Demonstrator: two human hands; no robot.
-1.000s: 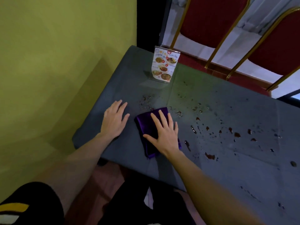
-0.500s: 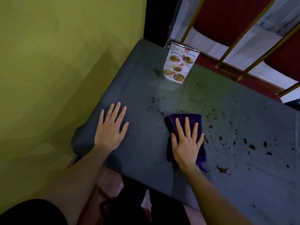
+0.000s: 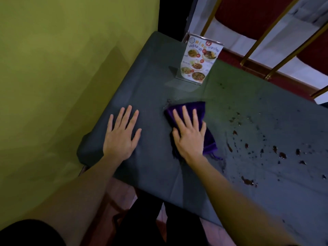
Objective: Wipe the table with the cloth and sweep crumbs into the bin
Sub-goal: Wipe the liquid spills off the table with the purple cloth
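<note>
A folded purple cloth (image 3: 198, 110) lies on the dark grey table (image 3: 154, 82). My right hand (image 3: 189, 134) presses flat on the cloth with straight, spread fingers. My left hand (image 3: 122, 134) rests flat on the bare tabletop to the left of the cloth, fingers spread. Brown crumbs and wet spots (image 3: 282, 154) are scattered over the table to the right of the cloth. A few small specks (image 3: 168, 101) show just beyond the cloth's far left corner. No bin is in view.
A clear stand with a menu card (image 3: 199, 60) stands at the table's far edge, just behind the cloth. A yellow-green wall (image 3: 62, 68) runs along the left. Red chairs with gold frames (image 3: 266, 32) stand beyond the table. The table's near edge lies by my legs.
My right hand slid the cloth rightward, then pushed it away from me over the specks near the menu stand. My left hand stayed flat in place.
</note>
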